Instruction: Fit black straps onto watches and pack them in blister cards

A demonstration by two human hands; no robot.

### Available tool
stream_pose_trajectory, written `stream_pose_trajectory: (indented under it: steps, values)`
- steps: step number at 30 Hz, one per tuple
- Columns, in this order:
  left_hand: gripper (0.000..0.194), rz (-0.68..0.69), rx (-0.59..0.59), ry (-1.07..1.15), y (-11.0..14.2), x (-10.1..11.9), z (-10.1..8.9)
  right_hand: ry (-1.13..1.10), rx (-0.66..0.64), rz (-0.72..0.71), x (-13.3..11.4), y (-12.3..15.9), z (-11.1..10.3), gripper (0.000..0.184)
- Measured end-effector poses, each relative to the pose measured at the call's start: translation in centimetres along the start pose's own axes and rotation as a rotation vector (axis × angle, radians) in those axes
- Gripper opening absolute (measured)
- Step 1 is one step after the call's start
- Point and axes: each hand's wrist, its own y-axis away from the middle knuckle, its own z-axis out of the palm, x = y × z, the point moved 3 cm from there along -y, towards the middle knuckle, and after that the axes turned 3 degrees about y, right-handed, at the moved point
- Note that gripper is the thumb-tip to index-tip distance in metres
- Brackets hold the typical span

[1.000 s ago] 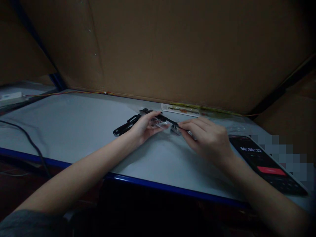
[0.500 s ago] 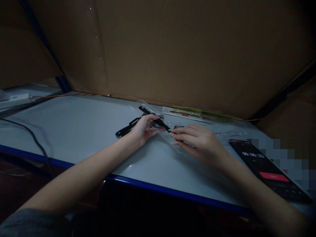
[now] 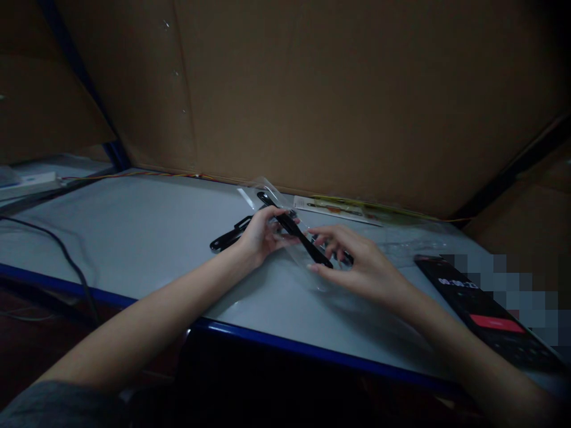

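The table is carrying a phone at right, a black piece and, rearward, a printed card.

Held in the left hand: slim black bar, smooth, slight sheen, plastic by look. Against it: blister shell, clear thin plastic, glossy along the edges. Left of grip: black handled piece, glossy. Beyond grip: printed card, paper; cardboard panel, matt. Below grip: tabletop, smooth, faintly glossy. Nearer than grip: blue edge rail, shiny, apparently painted metal; grey sleeve, matt cloth.
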Motion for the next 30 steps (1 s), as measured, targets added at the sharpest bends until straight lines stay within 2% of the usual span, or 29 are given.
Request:
stream_pose_trajectory:
  steps: [3,7,10,13,16,18,20,23,27,30]
  values:
    - [0.011,0.011,-0.005,0.002,0.0,0.0,0.0,0.019,0.023,0.033,-0.1,0.1,0.0,0.042]
    - [0.010,-0.009,0.008,0.010,-0.1,-0.2,-0.1,0.117,0.113,0.026,-0.2,0.1,-0.6,0.037]
    - [0.013,-0.039,0.030,-0.009,-0.4,-0.6,-0.3,0.120,0.180,0.084,0.4,0.1,-1.1,0.032]
    - [0.017,-0.065,0.031,-0.014,-0.5,-0.9,-0.4,-0.051,0.220,0.205,1.2,0.0,-1.4,0.026]
    - [0.016,-0.076,0.017,0.009,-0.5,-0.9,-0.3,-0.306,0.156,0.296,1.7,-0.3,-1.0,0.026]
    - [0.014,-0.080,0.019,0.015,-0.5,-0.9,-0.3,-0.374,0.101,0.302,1.7,-0.4,-0.7,0.024]
    - [0.010,-0.082,0.024,0.005,-0.5,-0.9,-0.3,-0.342,0.060,0.285,1.5,-0.5,-0.4,0.024]
    - [0.008,-0.061,0.029,-0.026,-0.5,-0.9,-0.2,-0.155,0.018,0.237,1.3,-0.4,-0.4,0.024]
    - [0.010,0.016,0.034,-0.075,-0.4,-0.7,-0.3,0.191,0.103,0.008,0.7,-0.4,-1.0,0.018]
    - [0.010,0.059,0.041,-0.124,-0.4,-0.5,-0.4,0.244,0.121,-0.079,0.8,-0.4,-1.1,0.019]
